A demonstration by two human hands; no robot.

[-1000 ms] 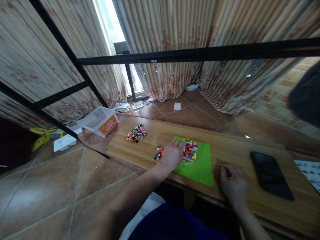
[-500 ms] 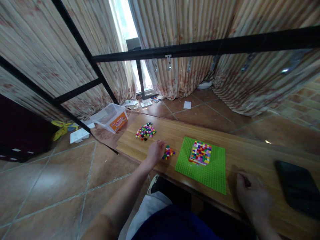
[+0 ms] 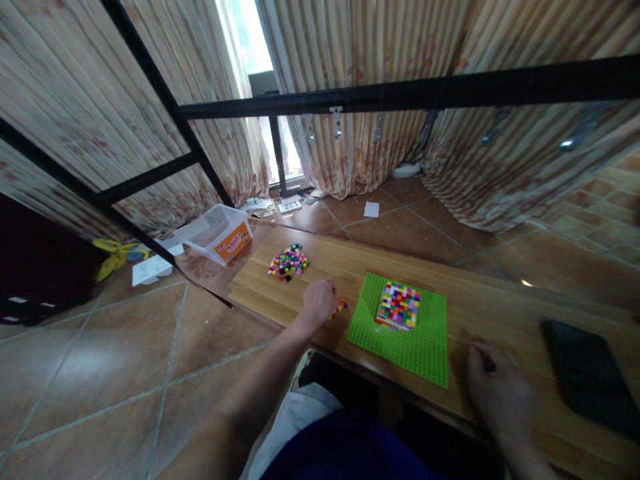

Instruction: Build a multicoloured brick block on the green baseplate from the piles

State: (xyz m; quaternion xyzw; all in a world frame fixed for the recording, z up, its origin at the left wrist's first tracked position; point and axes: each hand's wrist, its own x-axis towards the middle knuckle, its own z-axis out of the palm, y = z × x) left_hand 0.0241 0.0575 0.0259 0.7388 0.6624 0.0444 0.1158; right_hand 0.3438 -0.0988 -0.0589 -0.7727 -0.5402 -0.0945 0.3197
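My left hand (image 3: 321,301) is closed, fingers bent down over a small pile of loose toy bricks (image 3: 342,306) and covering most of it. Whatever its fingertips hold, if anything, is hidden. To its right lies a green baseplate (image 3: 425,357), bearing a square block of many-coloured bricks (image 3: 400,305) with a patchwork top. My right hand (image 3: 500,387) rests on the wooden table just right of the baseplate, loosely curled; nothing shows in it. A larger heap of small bricks (image 3: 290,261) lies beyond my left hand, toward the table's far left end.
A dark phone-like slab (image 3: 590,373) lies on the table (image 3: 495,300) right of my right hand. Past the left end stands a clear plastic bin (image 3: 217,233) with an orange label. A black metal frame (image 3: 320,103) crosses above the far side, before long curtains.
My left hand has shifted slightly right and now hides more of the small brick pile. My right hand stays in place on the table. The whole view has drifted a little.
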